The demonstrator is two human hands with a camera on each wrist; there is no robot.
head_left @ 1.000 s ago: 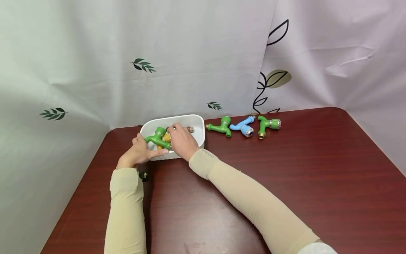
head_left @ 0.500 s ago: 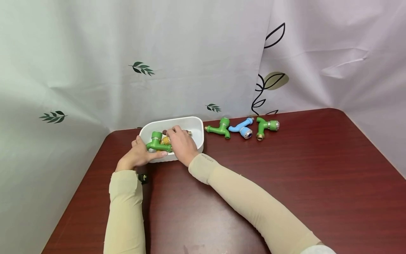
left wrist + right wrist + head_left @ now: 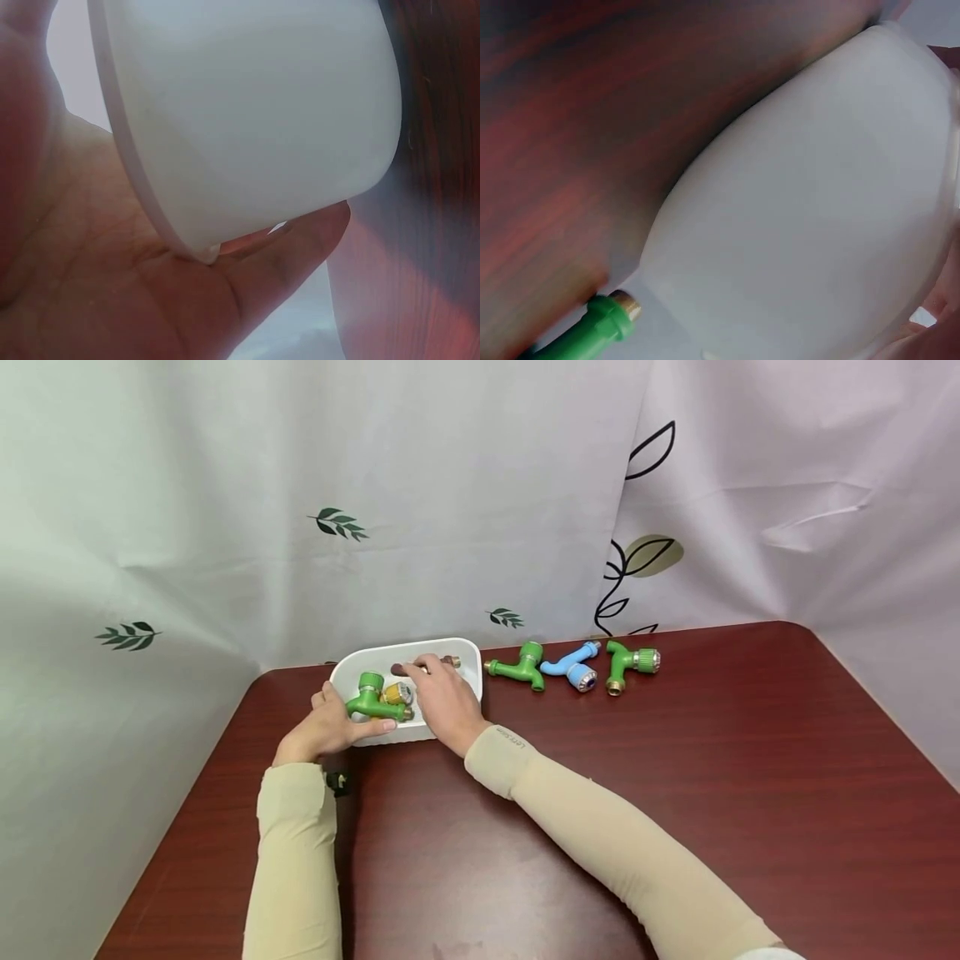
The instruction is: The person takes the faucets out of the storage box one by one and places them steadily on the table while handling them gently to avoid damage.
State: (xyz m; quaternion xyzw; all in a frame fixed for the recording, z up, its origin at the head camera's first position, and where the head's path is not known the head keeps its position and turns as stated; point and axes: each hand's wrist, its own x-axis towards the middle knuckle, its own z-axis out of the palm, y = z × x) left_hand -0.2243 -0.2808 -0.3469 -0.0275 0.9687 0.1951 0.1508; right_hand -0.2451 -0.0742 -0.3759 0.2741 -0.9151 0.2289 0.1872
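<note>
A white plastic tub [image 3: 480,689] stands near the table's back edge. My left hand [image 3: 322,727] grips its left end, thumb along the front rim; the left wrist view has the fingers [image 3: 300,247] against the outer wall. Inside the tub, a green tap [image 3: 367,703] lies close to that thumb, beside a yellow tap [image 3: 396,693]. My right hand [image 3: 446,702] reaches over the front rim and holds a dark brown tap [image 3: 401,669], whose middle the fingers cover. Its brass end shows beyond them. The right wrist view mostly shows the tub's outer wall [image 3: 802,202].
Right of the tub lie a green tap [image 3: 519,667], a blue tap [image 3: 573,666] and another green tap [image 3: 622,664] in a row. A patterned curtain [image 3: 450,510] hangs behind the dark red table [image 3: 712,760]. A small black object [image 3: 337,782] shows by the left wrist.
My right hand has shifted from the yellow tap to the right, uncovering its knob, and the brown tap has moved slightly. The green tap in the tub sits lower. My left hand stays put.
</note>
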